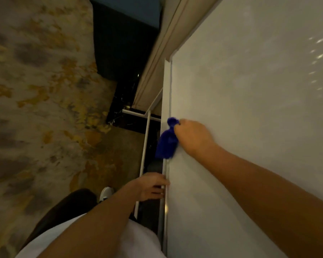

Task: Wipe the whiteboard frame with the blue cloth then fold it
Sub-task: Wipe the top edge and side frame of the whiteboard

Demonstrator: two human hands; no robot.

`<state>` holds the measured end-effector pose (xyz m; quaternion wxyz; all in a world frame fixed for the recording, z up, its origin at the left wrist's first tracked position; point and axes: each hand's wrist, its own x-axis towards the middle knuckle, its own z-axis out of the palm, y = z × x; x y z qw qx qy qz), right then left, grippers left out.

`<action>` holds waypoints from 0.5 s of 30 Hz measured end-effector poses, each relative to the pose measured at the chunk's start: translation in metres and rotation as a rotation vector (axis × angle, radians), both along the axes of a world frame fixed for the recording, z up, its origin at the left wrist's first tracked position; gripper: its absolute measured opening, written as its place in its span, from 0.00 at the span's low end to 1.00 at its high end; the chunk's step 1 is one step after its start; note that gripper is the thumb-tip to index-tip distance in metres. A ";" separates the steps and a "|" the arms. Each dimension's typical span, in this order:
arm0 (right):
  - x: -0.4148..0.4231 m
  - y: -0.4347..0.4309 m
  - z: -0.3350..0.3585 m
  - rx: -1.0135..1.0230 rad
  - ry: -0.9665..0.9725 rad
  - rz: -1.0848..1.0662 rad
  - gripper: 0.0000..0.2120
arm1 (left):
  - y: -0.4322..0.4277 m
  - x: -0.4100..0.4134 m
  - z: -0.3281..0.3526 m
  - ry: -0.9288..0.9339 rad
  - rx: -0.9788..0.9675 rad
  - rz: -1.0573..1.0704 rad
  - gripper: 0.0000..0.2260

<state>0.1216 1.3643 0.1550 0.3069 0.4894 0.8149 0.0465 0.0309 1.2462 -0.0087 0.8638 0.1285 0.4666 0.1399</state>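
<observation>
The whiteboard (250,108) fills the right side of the head view, seen steeply from above. Its pale frame (167,94) runs down the board's left edge. My right hand (192,136) is closed on a bunched blue cloth (166,142) and presses it against that frame edge. Part of the cloth sticks out above my fingers and part hangs below. Lower down, my left hand (151,187) grips the same frame edge, fingers wrapped around it.
A white stand leg and crossbar (145,146) run beside the board. A patterned yellow-grey carpet (41,108) covers the floor at left. A dark cabinet (123,49) stands at the top, next to a beige wall strip (157,62). My shoe (105,193) is near the stand.
</observation>
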 end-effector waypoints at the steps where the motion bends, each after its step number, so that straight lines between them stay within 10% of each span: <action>1: 0.001 0.011 0.002 0.092 0.080 -0.048 0.16 | 0.013 -0.004 0.000 0.048 -0.014 0.084 0.18; 8: -0.029 0.011 -0.073 -0.257 0.292 -0.426 0.32 | 0.130 -0.031 0.005 -0.048 -0.095 0.440 0.27; 15: -0.041 0.043 -0.109 0.089 0.598 -0.591 0.33 | 0.202 -0.031 0.001 -0.265 -0.162 0.348 0.30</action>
